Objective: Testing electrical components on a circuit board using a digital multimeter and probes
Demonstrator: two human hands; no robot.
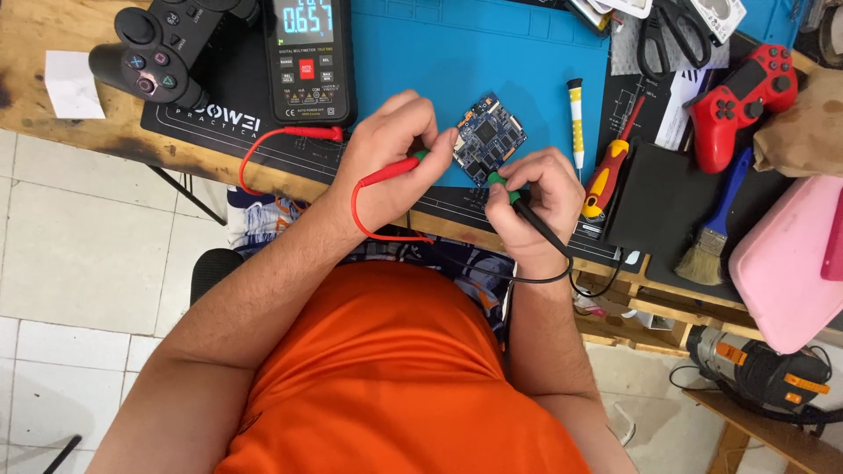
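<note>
Blue silicone work mat (421,61) carries a small square blue circuit board (489,138). The left hand (386,158) pinches a slim red plastic probe (392,170), the right hand (540,197) a black one (536,221), both tips on the board. A black multimeter (309,57) lies far left, a red-and-yellow screwdriver (608,171) just right.

A black handheld multimeter (309,60) lies just beyond the left hand (386,158), its rectangular screen (307,17) lit pale with dark digits, a red button below. Further left of that hand, a blank white paper label (72,83) sits on the wooden bench.
</note>
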